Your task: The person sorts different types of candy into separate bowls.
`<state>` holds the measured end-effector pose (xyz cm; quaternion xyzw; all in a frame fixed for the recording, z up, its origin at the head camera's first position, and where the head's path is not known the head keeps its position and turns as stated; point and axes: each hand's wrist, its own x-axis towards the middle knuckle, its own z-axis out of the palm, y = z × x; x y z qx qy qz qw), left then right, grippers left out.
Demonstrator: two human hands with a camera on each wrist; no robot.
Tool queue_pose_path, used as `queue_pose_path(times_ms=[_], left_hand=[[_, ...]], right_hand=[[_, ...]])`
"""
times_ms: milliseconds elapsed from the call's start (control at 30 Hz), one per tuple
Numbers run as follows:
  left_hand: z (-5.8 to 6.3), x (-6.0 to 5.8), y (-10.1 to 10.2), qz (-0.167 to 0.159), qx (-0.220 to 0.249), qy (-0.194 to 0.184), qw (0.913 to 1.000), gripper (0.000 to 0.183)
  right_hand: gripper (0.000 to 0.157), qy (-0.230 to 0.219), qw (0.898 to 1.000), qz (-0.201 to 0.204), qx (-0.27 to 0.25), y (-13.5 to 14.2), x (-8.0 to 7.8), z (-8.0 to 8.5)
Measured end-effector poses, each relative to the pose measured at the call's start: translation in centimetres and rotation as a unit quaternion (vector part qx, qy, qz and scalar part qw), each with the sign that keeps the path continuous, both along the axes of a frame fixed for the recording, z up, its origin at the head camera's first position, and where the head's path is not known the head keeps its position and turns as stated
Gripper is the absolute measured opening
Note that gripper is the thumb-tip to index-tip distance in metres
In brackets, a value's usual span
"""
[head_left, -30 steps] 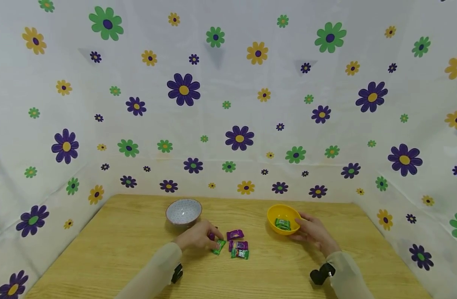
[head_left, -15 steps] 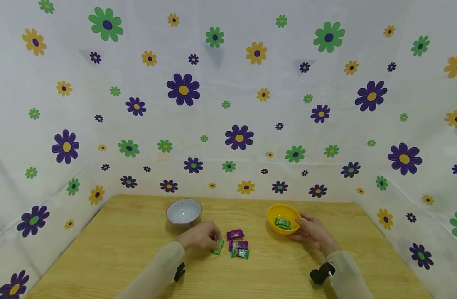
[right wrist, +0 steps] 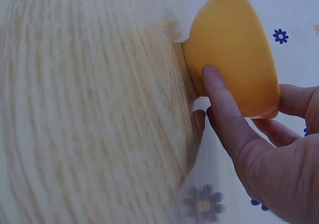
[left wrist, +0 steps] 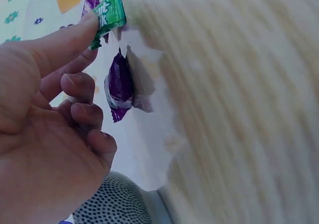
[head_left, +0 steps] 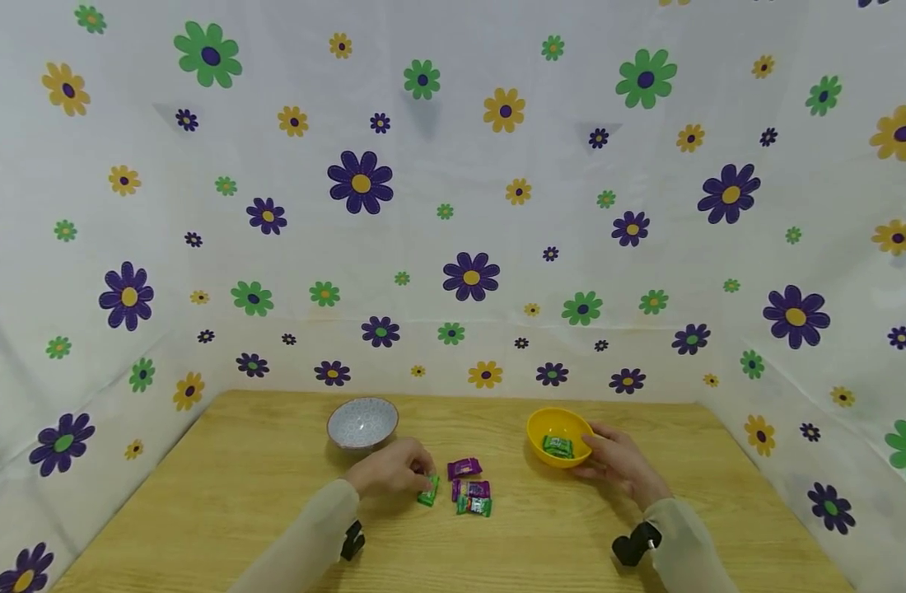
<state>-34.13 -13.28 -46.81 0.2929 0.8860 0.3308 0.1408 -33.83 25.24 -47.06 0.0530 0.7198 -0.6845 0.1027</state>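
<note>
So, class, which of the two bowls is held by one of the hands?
The yellow bowl: the right hand grips it, while neither holds the pale patterned bowl.

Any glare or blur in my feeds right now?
Head: small glint inside the grey bowl; left wrist: table grain smeared, the purple candy mirrored in it; right wrist: foreground table soft, yellow bowl clearer.

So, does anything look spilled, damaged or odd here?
Nothing stands out: the left hand pinches a green packet, the loose packets show no visible tears, and the right hand grips the yellow bowl without any visible spill.
</note>
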Motion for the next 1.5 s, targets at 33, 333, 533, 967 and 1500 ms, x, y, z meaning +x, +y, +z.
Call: queue_pose_path(times_ms=[33,333,533,967,1500], left_hand=[[0.0,0.0,-0.1,0.000,0.005,-0.005,1.0000,0.008],[0.5,-0.2,0.5,0.020,0.035,-0.012,0.9991,0.007],[1.3,-0.5,2.1,0.058,0.048,0.005,0.9971,0.012],[0.9,-2.3,6.7,0.072,0.104,0.061,0.9901,0.011],[0.8,-3.0,12.8,0.164,0.183,0.027,0.9690,0.012]], right_hand=[[0.054,0.000,1.000,-0.001,0.001,0.0,0.0,0.0],[0.054,-0.003,1.000,-0.005,0.008,-0.1,-0.1,0.1],[0.053,-0.002,1.000,-0.005,0.008,-0.1,-0.1,0.0],[0.052,-0.005,1.000,-0.004,0.009,-0.1,-0.2,-0.1],[0.054,-0.006,1.000,-0.011,-0.005,-0.1,-0.1,-0.1]])
